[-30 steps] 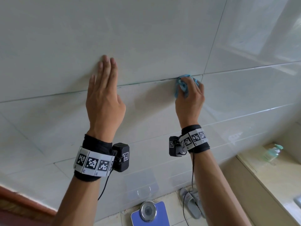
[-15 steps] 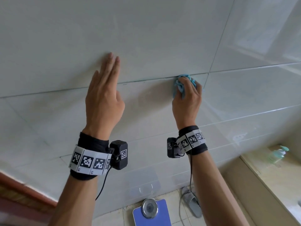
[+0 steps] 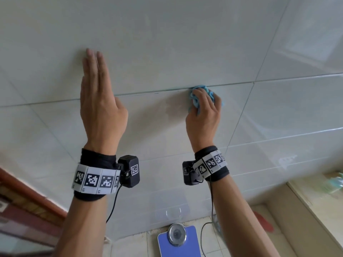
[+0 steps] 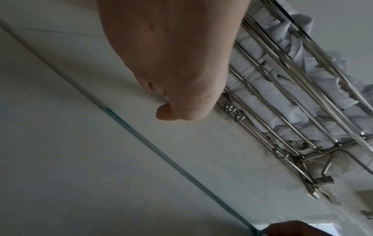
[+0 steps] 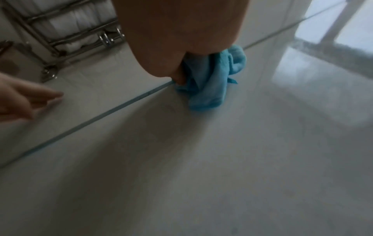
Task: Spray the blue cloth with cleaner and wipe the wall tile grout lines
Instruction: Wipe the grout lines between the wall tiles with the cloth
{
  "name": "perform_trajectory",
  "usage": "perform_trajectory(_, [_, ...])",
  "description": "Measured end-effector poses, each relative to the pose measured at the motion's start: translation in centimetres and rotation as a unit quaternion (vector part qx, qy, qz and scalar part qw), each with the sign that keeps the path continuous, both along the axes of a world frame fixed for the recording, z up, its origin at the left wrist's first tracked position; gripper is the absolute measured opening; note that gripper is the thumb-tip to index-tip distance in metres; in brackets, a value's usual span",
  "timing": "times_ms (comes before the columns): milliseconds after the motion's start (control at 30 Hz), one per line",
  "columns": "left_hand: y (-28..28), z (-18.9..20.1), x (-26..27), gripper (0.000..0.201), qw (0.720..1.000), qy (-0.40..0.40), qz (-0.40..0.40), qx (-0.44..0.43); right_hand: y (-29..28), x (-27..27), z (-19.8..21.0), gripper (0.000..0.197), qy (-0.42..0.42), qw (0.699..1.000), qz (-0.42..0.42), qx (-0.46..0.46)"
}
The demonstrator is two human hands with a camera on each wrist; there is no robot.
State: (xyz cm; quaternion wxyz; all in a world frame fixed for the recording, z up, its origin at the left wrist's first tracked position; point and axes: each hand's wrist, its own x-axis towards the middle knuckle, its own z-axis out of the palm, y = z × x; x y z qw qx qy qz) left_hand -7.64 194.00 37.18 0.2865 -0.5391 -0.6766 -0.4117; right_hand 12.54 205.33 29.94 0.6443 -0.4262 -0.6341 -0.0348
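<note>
A bunched blue cloth (image 3: 205, 91) (image 5: 210, 83) is pressed against the horizontal grout line (image 3: 148, 92) (image 5: 80, 126) of the pale wall tiles. My right hand (image 3: 202, 112) grips the cloth with curled fingers, just left of a vertical grout line (image 3: 246, 101). My left hand (image 3: 98, 97) lies flat on the wall with straight fingers, across the same horizontal line and to the left of the cloth. In the left wrist view the left hand (image 4: 171, 63) rests on the tile beside the bluish grout line (image 4: 141, 135). A green spray bottle (image 3: 336, 182) shows blurred at the right edge.
A steel wall rack (image 4: 282, 103) (image 5: 66, 32) with white towels hangs above the hands. On the floor below lies a blue bathroom scale (image 3: 179, 240). A beige ledge (image 3: 315, 201) runs along the lower right. A red-brown door frame (image 3: 27, 197) stands at the lower left.
My right hand has slid the cloth a little to the left along the horizontal grout line, away from the vertical line. The left hand has stayed flat on the wall.
</note>
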Motion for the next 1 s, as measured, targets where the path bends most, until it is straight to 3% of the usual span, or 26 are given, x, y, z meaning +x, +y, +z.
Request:
perform_trajectory(67, [-0.4, -0.2, -1.1, 0.081, 1.000, -0.006, 0.014, -0.006, -0.7, -1.9, -0.2, 0.039, 0.024, 1.000, 0.010, -0.001])
perform_trajectory(200, [-0.3, -0.5, -1.7, 0.085, 1.000, -0.012, 0.018, -0.014, -1.9, -4.4, -0.2, 0.035, -0.014, 0.998, 0.054, 0.014])
perform_trajectory(333, [0.1, -0.5, -1.4, 0.084, 0.999, -0.014, 0.025, -0.016, -1.7, -2.4, 0.2, 0.041, -0.090, 0.992, 0.081, 0.026])
perform_trajectory(500, [-0.1, -0.3, -1.4, 0.085, 0.999, -0.013, 0.034, -0.027, 2.1, 1.3, 2.4, 0.032, 0.114, 0.991, -0.025, 0.072])
perform_trajectory(600, [-0.2, -0.4, -1.5, 0.087, 0.999, -0.007, 0.034, -0.034, 2.4, -1.1, 2.4, 0.035, 0.132, 0.988, -0.030, 0.079])
perform_trajectory(733, [-0.1, -0.4, -1.7, 0.087, 0.999, -0.009, 0.033, -0.038, -0.8, -6.3, 0.1, 0.048, 0.008, 0.993, 0.052, 0.107])
perform_trajectory(867, [-0.6, -0.1, -2.0, 0.089, 0.998, -0.009, 0.028, -0.052, -1.2, -6.8, -0.7, 0.038, -0.146, 0.969, 0.110, 0.165])
perform_trajectory(933, [-0.9, 0.1, -2.3, 0.092, 0.998, -0.017, 0.021, -0.061, -0.3, -5.6, -0.5, 0.041, -0.154, 0.969, 0.079, 0.178])
perform_trajectory(1000, [-1.2, 0.2, -2.6, 0.093, 0.997, -0.018, 0.013, -0.071, 0.2, -4.3, -1.0, 0.047, -0.084, 0.983, 0.039, 0.160])
